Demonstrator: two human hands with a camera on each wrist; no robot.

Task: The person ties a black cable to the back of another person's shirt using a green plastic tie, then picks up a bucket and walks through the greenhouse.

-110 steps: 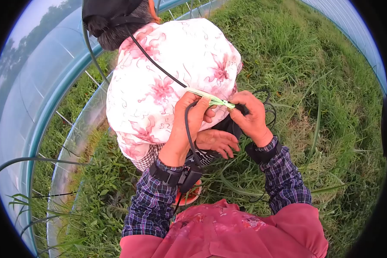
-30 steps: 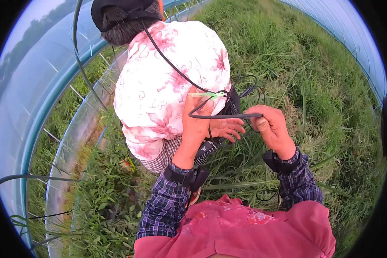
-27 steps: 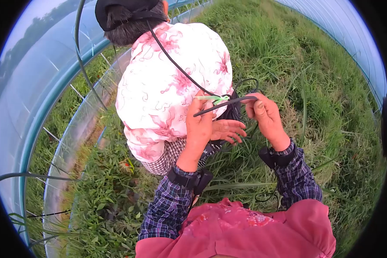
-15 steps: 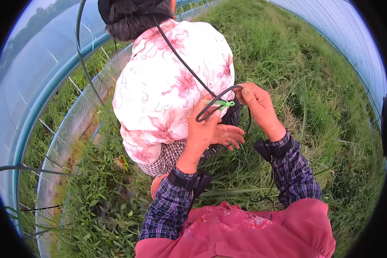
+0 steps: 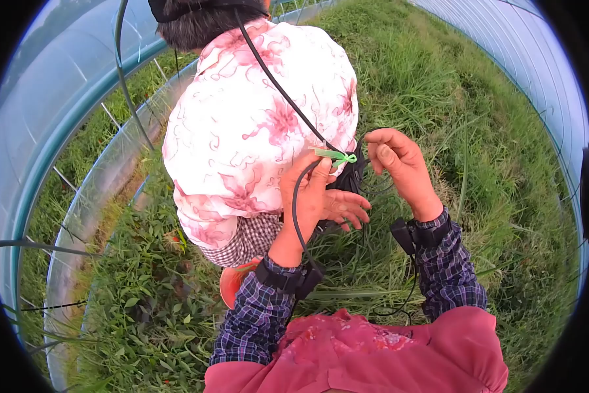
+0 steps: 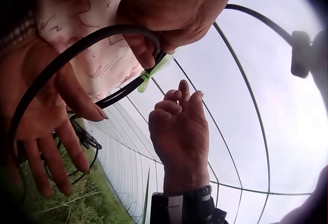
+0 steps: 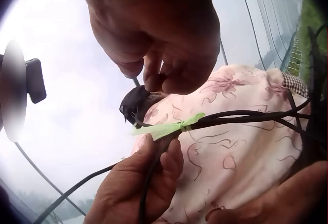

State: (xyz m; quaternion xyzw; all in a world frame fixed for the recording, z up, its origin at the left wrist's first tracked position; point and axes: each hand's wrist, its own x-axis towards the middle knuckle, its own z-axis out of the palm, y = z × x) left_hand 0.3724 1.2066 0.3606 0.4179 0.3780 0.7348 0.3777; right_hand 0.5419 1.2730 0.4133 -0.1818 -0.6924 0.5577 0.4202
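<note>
Left hand pinches the black cables by the green tie behind the floral shirt, right hand loosely curled, empty nearby, so a slackened pinch could drop them onto grass.

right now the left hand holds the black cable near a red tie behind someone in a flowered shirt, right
The tie is green, not red, as the head view shows; the left hand does hold the black cable near it.
</note>
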